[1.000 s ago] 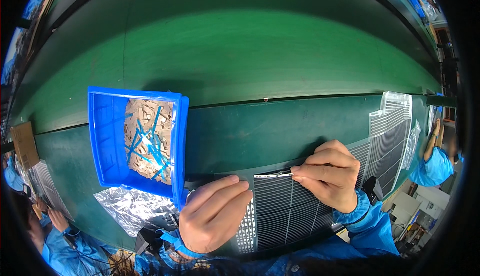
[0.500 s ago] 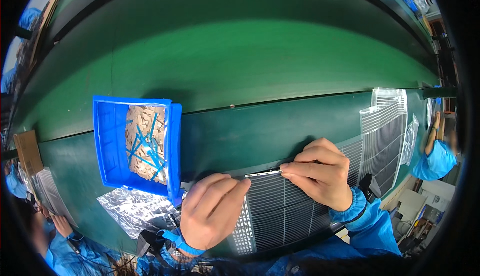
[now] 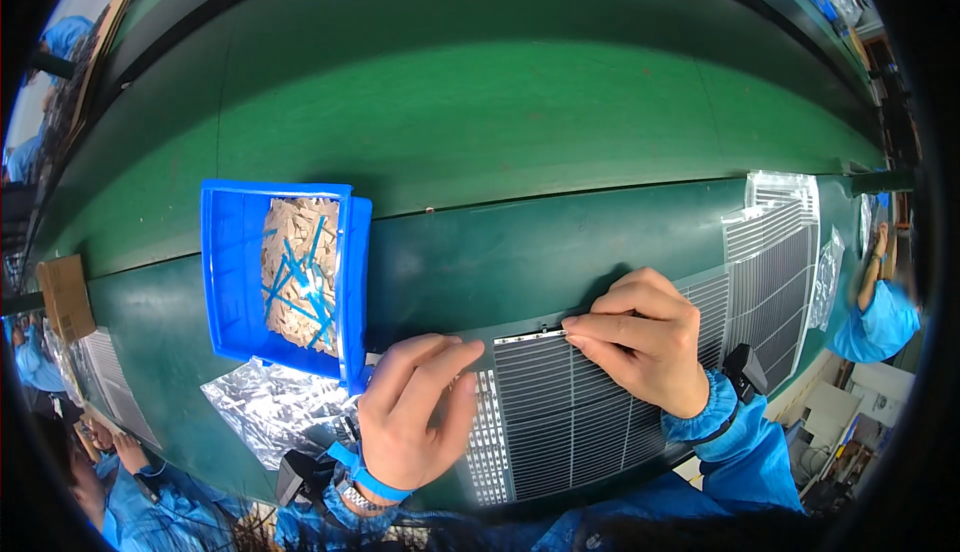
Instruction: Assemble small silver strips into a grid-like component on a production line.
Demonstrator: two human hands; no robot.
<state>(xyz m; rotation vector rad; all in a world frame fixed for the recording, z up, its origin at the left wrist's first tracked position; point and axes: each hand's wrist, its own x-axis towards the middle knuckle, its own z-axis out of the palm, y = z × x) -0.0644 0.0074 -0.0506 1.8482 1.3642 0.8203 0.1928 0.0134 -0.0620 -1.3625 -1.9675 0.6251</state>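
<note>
My right hand [image 3: 645, 342] pinches the right end of a thin white strip with dark marks [image 3: 528, 335] between thumb and forefinger. This strip lies along the upper edge of a dark sheet with many narrow parallel lines [image 3: 560, 417]. My left hand [image 3: 415, 407] hovers left of the sheet's upper corner, thumb and forefinger apart, with nothing visible between them. Close to its fingers, a column of white dotted pieces [image 3: 488, 447] runs down the sheet's left side.
Left of my hands stands a blue bin [image 3: 352, 282] holding tan scraps and blue strips. A crumpled silvery bag [image 3: 270, 407] lies below it. More lined sheets [image 3: 770, 262] overlap at right. A cardboard box [image 3: 66, 297] and a co-worker [image 3: 150, 492] are at far left.
My left thumb and forefinger have parted, and the hand has come off the strip's left end. My right hand keeps its pinch. The view has shifted slightly.
</note>
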